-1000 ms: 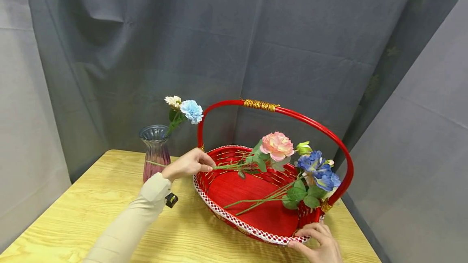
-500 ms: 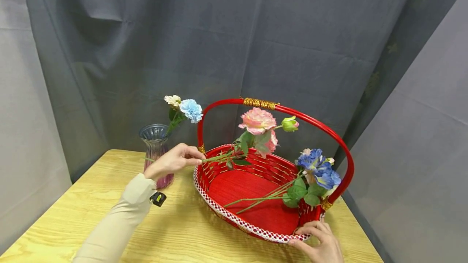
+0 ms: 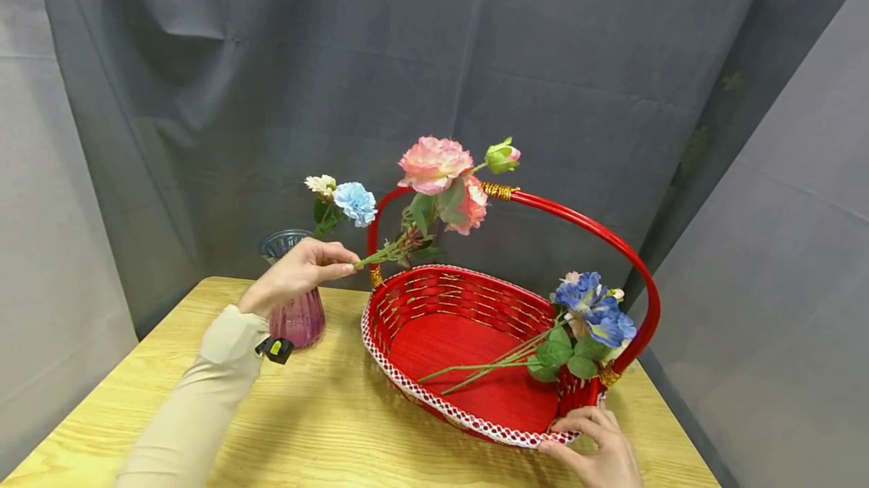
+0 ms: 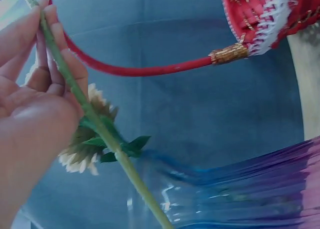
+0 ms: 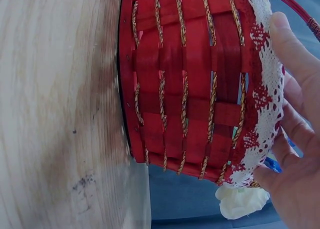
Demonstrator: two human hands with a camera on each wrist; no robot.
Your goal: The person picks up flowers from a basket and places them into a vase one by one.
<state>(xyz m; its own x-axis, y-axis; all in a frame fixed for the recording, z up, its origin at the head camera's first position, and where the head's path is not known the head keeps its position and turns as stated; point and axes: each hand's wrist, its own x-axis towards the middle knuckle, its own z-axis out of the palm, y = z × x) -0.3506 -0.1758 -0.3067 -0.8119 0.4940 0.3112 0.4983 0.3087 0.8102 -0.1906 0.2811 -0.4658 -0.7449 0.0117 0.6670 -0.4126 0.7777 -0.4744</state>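
Note:
Between thumb and fingers my left hand (image 3: 305,269) pinches the green stem (image 4: 107,136) of a pink artificial flower (image 3: 436,164), which has a second pink bloom and a green bud. The flower slants up to the right, above the far left rim of the red woven basket (image 3: 468,341). In the left wrist view the stem's lower part crosses in front of the glass vase (image 4: 240,191). My right hand (image 3: 597,444) grips the basket's white lace rim (image 5: 270,79) at the near right, thumb outside and fingers over the inside.
Blue artificial flowers (image 3: 594,307) with green stems lie in the basket's right side. The vase, clear blue above and pink below, stands left of the basket holding a light blue flower (image 3: 356,203) and a cream one (image 3: 322,185). Grey curtains (image 3: 339,58) hang behind the wooden table (image 3: 326,412).
My left hand has moved up and left with the pink flower, lifting it out of the basket to above its rim. The right hand stays on the rim.

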